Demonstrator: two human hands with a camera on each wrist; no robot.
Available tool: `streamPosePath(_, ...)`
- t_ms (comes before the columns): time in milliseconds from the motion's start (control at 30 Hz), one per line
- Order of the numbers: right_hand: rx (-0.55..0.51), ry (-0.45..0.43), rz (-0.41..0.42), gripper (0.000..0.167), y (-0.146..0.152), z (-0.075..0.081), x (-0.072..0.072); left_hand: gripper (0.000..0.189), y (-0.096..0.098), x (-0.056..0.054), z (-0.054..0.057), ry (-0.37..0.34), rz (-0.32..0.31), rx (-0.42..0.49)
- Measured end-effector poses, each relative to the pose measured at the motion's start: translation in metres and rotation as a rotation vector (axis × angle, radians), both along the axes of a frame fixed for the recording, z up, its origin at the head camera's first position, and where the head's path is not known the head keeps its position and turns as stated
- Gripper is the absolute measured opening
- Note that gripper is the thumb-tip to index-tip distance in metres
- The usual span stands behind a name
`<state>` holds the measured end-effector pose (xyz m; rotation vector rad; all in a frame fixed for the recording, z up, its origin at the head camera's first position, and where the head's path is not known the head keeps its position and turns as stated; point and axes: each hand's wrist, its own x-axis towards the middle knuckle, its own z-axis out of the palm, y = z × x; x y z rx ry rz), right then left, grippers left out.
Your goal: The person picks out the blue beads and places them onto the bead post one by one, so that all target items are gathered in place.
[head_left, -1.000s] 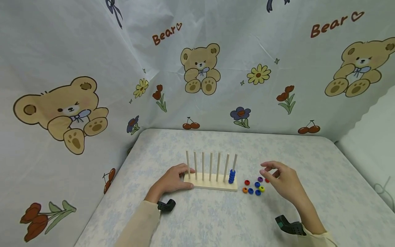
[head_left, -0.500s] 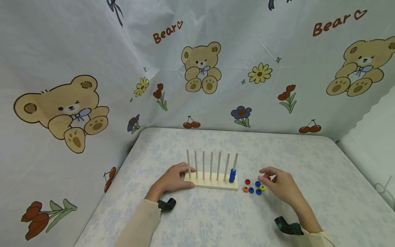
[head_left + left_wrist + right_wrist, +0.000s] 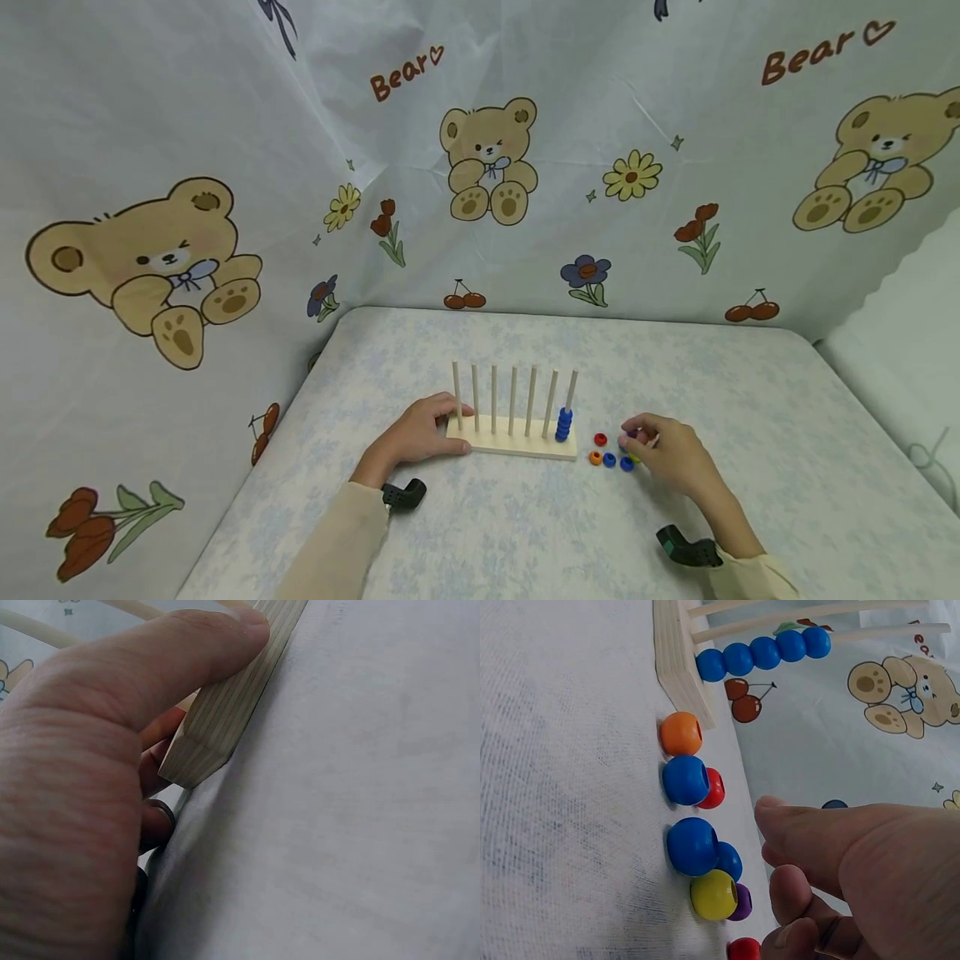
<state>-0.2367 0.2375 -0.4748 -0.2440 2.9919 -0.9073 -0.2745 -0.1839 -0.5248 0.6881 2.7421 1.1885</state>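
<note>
A wooden peg stand with a row of upright pegs sits on the table. My left hand grips its left end, thumb along the front edge and fingers behind. Blue beads are stacked on the rightmost peg. My right hand hovers over loose beads right of the stand, fingers bent, with no bead seen between thumb and fingertips. In the right wrist view, a yellow bead, a purple bead and a blue bead lie by the fingertips. A red bead is partly cut off.
Nearer the stand lie an orange bead, another red bead and more blue beads. A patterned curtain rises behind the table. Each wrist carries a black camera.
My right hand has come down and left over the loose beads, its thumb and fingertips closer together. The left hand stays on the stand.
</note>
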Motion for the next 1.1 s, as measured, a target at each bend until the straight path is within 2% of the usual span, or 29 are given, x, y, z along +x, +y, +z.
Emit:
streamPosePath(500, 0.039, -0.031, -0.043, 0.026, -0.001, -0.008, 0.0, 0.049, 0.001, 0.001, 0.003, 0.037, -0.022, 0.001)
streamPosePath(1100, 0.082, -0.022, -0.05, 0.028, 0.0, -0.012, -0.001, 0.047, 0.002, 0.003, 0.003, 0.003, 0.004, -0.001)
